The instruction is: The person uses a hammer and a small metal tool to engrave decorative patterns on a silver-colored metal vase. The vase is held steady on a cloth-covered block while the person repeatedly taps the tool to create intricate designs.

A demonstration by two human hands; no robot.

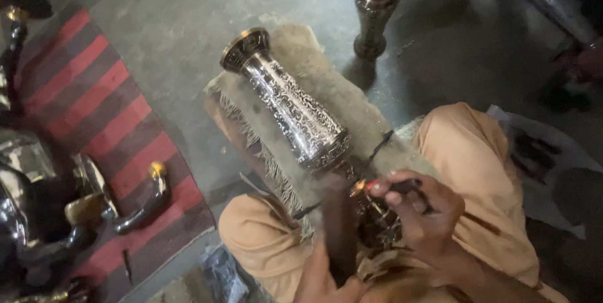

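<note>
- One tall engraved metal vase (pixel 292 108) lies tilted on a fringed beige mat (pixel 326 83) spread over the person's lap and the floor (pixel 188 14); its flared mouth points to the mat's far left corner, its narrow lower end sits between the knees.
- One thin dark tool (pixel 402 185) is pinched in the right hand (pixel 424 215), fingers curled tight around it, its tip at the vase's narrow lower part.
- The left hand (pixel 330 240) is blurred; it lies against the vase's lower end, but I cannot tell whether it is gripping.
- One second dark metal vase (pixel 375 8) stands upright on the floor just past the mat's far edge.
- One red-and-dark striped rug (pixel 107 108) lies to the left, carrying several dark metal pieces (pixel 147 199), too dim to count.
</note>
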